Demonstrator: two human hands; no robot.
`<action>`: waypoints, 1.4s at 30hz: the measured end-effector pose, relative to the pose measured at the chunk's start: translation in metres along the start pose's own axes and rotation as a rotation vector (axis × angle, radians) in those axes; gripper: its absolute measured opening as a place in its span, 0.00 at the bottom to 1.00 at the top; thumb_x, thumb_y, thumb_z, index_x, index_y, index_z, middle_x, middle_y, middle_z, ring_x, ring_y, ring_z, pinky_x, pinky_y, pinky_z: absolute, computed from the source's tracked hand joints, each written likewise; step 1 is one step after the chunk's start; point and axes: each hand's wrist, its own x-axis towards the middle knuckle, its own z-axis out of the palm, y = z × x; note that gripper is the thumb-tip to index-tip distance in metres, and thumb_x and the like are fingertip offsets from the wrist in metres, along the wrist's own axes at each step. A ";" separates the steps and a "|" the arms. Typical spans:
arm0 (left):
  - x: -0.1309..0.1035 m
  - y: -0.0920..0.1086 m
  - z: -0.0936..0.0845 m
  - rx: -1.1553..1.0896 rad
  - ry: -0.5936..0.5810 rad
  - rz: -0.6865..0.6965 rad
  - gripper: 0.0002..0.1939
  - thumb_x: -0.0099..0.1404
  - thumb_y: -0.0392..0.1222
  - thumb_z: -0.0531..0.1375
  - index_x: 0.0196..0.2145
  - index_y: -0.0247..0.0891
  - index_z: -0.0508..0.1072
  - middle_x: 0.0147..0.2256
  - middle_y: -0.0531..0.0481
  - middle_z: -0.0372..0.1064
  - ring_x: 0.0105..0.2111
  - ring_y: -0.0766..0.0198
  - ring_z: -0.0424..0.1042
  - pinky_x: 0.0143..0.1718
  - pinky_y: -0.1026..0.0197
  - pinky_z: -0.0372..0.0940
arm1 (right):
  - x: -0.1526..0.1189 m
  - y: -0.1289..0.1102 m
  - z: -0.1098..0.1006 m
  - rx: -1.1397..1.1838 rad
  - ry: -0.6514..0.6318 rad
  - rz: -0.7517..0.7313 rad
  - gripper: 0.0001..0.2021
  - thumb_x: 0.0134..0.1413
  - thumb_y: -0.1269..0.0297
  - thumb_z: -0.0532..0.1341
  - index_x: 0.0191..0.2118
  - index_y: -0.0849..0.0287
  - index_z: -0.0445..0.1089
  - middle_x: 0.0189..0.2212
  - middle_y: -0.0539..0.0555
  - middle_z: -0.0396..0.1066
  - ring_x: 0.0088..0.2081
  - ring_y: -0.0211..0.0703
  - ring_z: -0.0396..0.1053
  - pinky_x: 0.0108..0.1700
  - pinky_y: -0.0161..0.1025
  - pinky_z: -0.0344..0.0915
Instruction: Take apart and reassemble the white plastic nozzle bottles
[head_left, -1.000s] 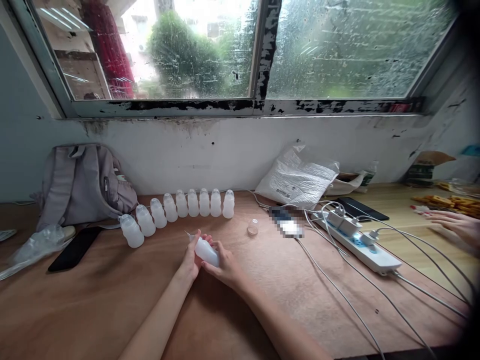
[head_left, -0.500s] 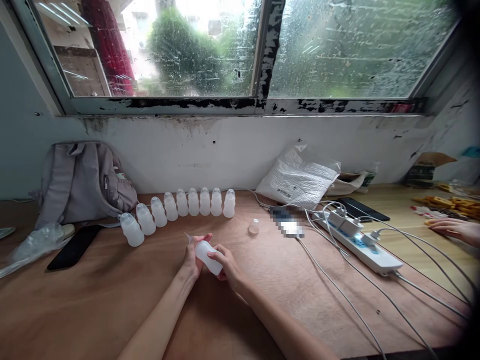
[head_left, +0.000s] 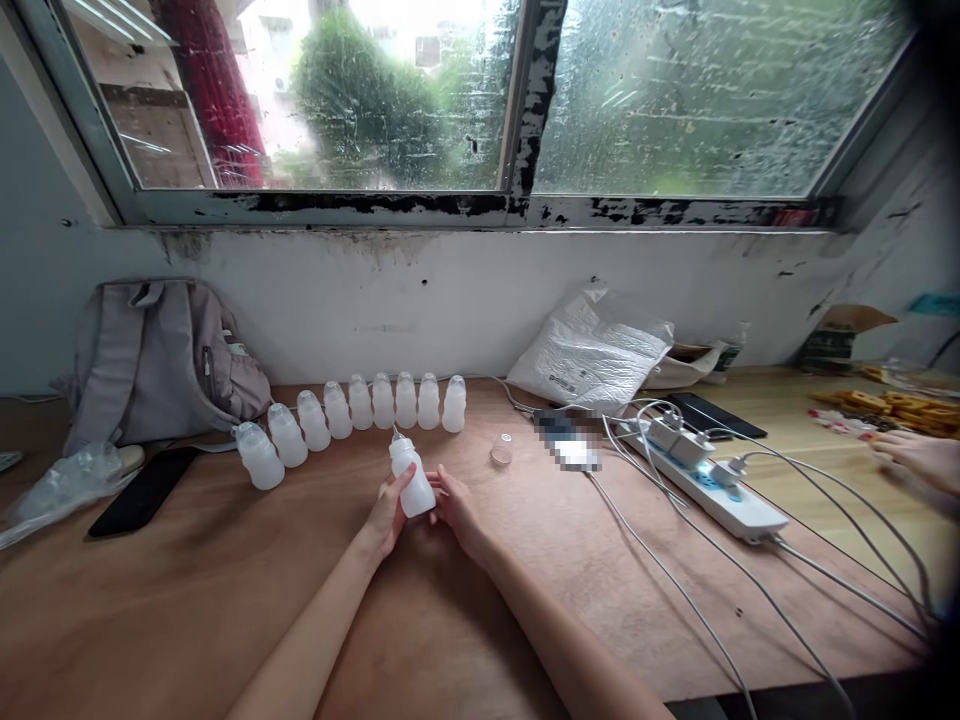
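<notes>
A frosted white bottle (head_left: 415, 488) with a clear pointed tip is held near the middle of the brown table (head_left: 247, 600), tilted slightly to the left. My left hand (head_left: 388, 515) grips its left side, thumb across the front. At its lower right, my right hand (head_left: 455, 508) touches the bottle with bent fingers, partly hidden behind it. A clear cap (head_left: 501, 451) lies on the table to the right of my hands. Behind them, several capped frosted bottles (head_left: 383, 403) stand upright in a curved row.
A grey backpack (head_left: 165, 360), a plastic bag (head_left: 71, 490) and a black phone (head_left: 142, 490) are at left. At right are a silver bag (head_left: 596, 350), a power strip (head_left: 720, 490) with trailing cables and another person's hand (head_left: 919, 455) near yellow pieces (head_left: 892, 408).
The held bottle has turned more upright, its tip now pointing up and away. My right hand has loosened from around its base. The other person's hand has moved slightly.
</notes>
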 end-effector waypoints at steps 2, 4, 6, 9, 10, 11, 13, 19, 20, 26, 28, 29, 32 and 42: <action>0.002 0.000 -0.004 0.016 0.043 0.033 0.16 0.49 0.47 0.63 0.33 0.34 0.70 0.25 0.51 0.66 0.23 0.69 0.65 0.23 0.67 0.58 | 0.009 -0.002 -0.017 -0.074 0.217 -0.101 0.19 0.45 0.47 0.55 0.30 0.61 0.66 0.25 0.52 0.65 0.17 0.31 0.58 0.15 0.30 0.51; 0.003 0.002 -0.008 0.046 0.065 0.049 0.16 0.47 0.45 0.64 0.32 0.34 0.70 0.24 0.53 0.65 0.22 0.71 0.63 0.22 0.68 0.57 | 0.017 -0.007 -0.037 -0.158 0.461 -0.214 0.16 0.43 0.50 0.56 0.29 0.60 0.65 0.23 0.50 0.63 0.15 0.31 0.55 0.15 0.31 0.50; 0.004 0.004 -0.010 0.062 0.088 0.067 0.17 0.46 0.43 0.65 0.34 0.35 0.69 0.27 0.53 0.65 0.23 0.71 0.63 0.22 0.69 0.57 | 0.023 -0.014 -0.058 -0.289 0.662 -0.299 0.15 0.43 0.53 0.55 0.32 0.60 0.65 0.25 0.52 0.65 0.20 0.36 0.60 0.20 0.34 0.56; 0.004 0.007 -0.011 0.046 0.146 0.067 0.18 0.48 0.45 0.63 0.37 0.37 0.68 0.32 0.50 0.67 0.26 0.69 0.66 0.24 0.68 0.60 | 0.028 -0.023 -0.085 -0.502 0.795 -0.403 0.17 0.42 0.59 0.55 0.39 0.60 0.64 0.36 0.58 0.67 0.34 0.44 0.66 0.34 0.39 0.62; 0.004 0.007 -0.012 0.036 0.148 0.050 0.18 0.49 0.46 0.62 0.37 0.36 0.68 0.33 0.49 0.68 0.27 0.67 0.67 0.25 0.67 0.62 | 0.029 -0.024 -0.092 -0.567 0.790 -0.432 0.19 0.41 0.61 0.55 0.42 0.60 0.63 0.41 0.59 0.66 0.40 0.46 0.65 0.39 0.40 0.61; 0.005 0.008 -0.012 0.025 0.138 0.032 0.17 0.50 0.47 0.61 0.37 0.35 0.68 0.34 0.47 0.68 0.28 0.66 0.68 0.26 0.66 0.63 | 0.031 -0.025 -0.098 -0.621 0.772 -0.442 0.22 0.39 0.63 0.55 0.45 0.60 0.62 0.44 0.60 0.64 0.43 0.48 0.63 0.42 0.41 0.60; 0.005 0.008 -0.013 0.004 0.113 0.009 0.17 0.51 0.48 0.60 0.36 0.34 0.68 0.34 0.45 0.68 0.29 0.64 0.69 0.27 0.63 0.65 | 0.033 -0.024 -0.105 -0.670 0.724 -0.418 0.26 0.37 0.66 0.55 0.49 0.60 0.59 0.47 0.60 0.63 0.46 0.48 0.62 0.44 0.42 0.59; 0.008 0.008 -0.017 0.019 0.167 -0.015 0.18 0.51 0.48 0.61 0.36 0.32 0.69 0.30 0.45 0.68 0.28 0.63 0.69 0.27 0.62 0.68 | 0.035 -0.020 -0.108 -0.625 0.695 -0.415 0.24 0.38 0.68 0.52 0.48 0.61 0.60 0.38 0.58 0.68 0.39 0.45 0.66 0.40 0.40 0.62; 0.008 0.007 -0.018 0.031 0.170 -0.017 0.18 0.51 0.48 0.60 0.36 0.32 0.69 0.30 0.45 0.68 0.28 0.63 0.69 0.27 0.62 0.68 | 0.034 -0.020 -0.107 -0.631 0.668 -0.405 0.24 0.38 0.68 0.52 0.47 0.60 0.61 0.38 0.58 0.69 0.39 0.44 0.66 0.40 0.40 0.62; 0.007 0.007 -0.016 0.081 0.179 -0.018 0.18 0.51 0.49 0.59 0.36 0.33 0.69 0.30 0.46 0.68 0.28 0.63 0.69 0.24 0.64 0.67 | 0.030 -0.023 -0.099 -0.654 0.552 -0.347 0.21 0.38 0.68 0.52 0.44 0.59 0.64 0.31 0.54 0.71 0.35 0.43 0.68 0.38 0.39 0.62; 0.007 0.007 -0.015 0.089 0.184 -0.021 0.19 0.51 0.50 0.59 0.36 0.33 0.69 0.30 0.46 0.68 0.28 0.63 0.69 0.24 0.64 0.67 | 0.029 -0.023 -0.097 -0.650 0.548 -0.358 0.20 0.39 0.67 0.52 0.42 0.60 0.66 0.29 0.54 0.71 0.33 0.43 0.68 0.37 0.39 0.63; 0.007 0.007 -0.015 0.091 0.185 -0.024 0.19 0.51 0.50 0.59 0.36 0.33 0.69 0.30 0.46 0.68 0.28 0.63 0.69 0.24 0.64 0.67 | 0.029 -0.023 -0.096 -0.647 0.527 -0.358 0.19 0.38 0.68 0.52 0.41 0.60 0.66 0.30 0.54 0.71 0.34 0.43 0.68 0.38 0.39 0.63; 0.006 0.008 -0.014 0.096 0.175 -0.033 0.19 0.52 0.50 0.59 0.37 0.33 0.68 0.30 0.47 0.68 0.27 0.63 0.70 0.24 0.63 0.67 | 0.029 -0.020 -0.092 -0.604 0.360 -0.328 0.21 0.36 0.70 0.52 0.41 0.57 0.67 0.35 0.54 0.72 0.37 0.43 0.68 0.39 0.38 0.63; 0.006 0.007 -0.015 0.153 0.164 -0.044 0.21 0.51 0.52 0.59 0.38 0.34 0.68 0.30 0.47 0.68 0.29 0.62 0.69 0.25 0.63 0.66 | 0.022 -0.017 -0.078 -0.546 0.074 -0.271 0.19 0.36 0.70 0.60 0.41 0.54 0.69 0.39 0.51 0.70 0.41 0.43 0.67 0.43 0.40 0.62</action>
